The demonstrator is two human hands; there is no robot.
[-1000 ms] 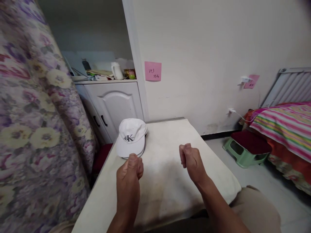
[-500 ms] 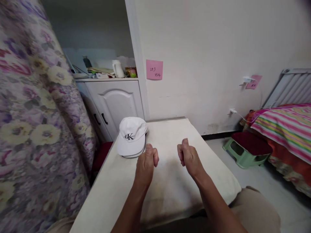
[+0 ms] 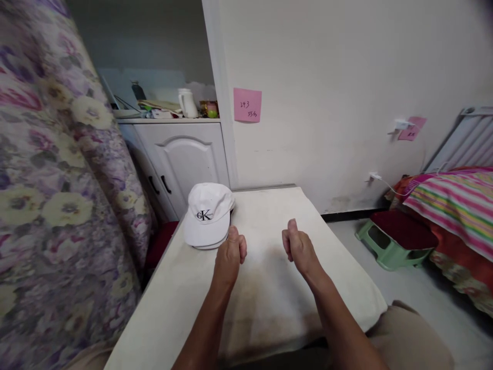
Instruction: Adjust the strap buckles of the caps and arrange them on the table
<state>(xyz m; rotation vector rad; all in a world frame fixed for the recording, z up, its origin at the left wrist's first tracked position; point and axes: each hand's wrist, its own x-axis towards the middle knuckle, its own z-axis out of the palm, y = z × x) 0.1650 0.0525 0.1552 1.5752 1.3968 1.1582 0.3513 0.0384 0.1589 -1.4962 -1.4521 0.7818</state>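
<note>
A white cap [image 3: 207,216] with a black logo lies on the far left of a low white table [image 3: 269,303], on top of at least one more cap. My left hand [image 3: 229,255] is held as a loose fist just right of the cap's brim, not touching it. My right hand [image 3: 299,248] hovers a hand's width to the right, also curled into a fist with the thumb up. Nothing shows inside either fist. Both forearms reach in from the lower edge over the tabletop.
A flowered cloth [image 3: 57,180] hangs along the left. Behind the table stand a white cabinet [image 3: 185,154] with clutter on top and a wall with a pink note [image 3: 247,105]. A green stool [image 3: 393,239] and a striped bed [image 3: 454,200] are at the right.
My left hand has moved forward and to the right, from in front of the cap's brim to beside it. My right hand has barely shifted. The view has tilted slightly.
</note>
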